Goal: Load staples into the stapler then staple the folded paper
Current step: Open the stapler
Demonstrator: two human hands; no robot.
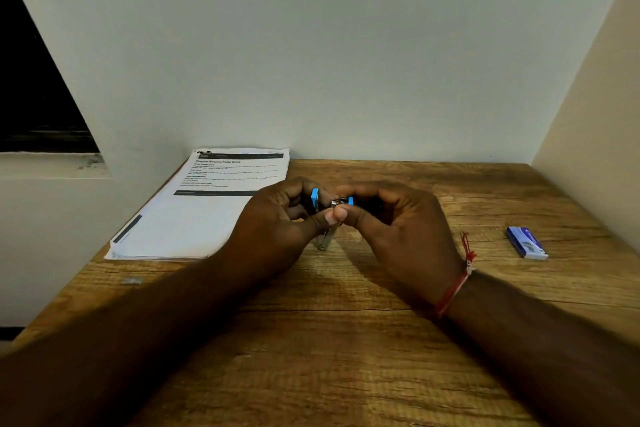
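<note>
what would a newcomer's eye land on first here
First the two hands meeting over the middle of the wooden table: the left hand and the right hand both grip a small blue and metal stapler between them. Next, the stack of printed paper at the table's far left against the wall, and the small blue staple box lying alone on the right.

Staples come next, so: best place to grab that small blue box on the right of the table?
Pinch the staple box across its two long sides, from above, with the right hand once off the stapler. It lies flat on the table, clear of other things, so both sides are free.
</note>
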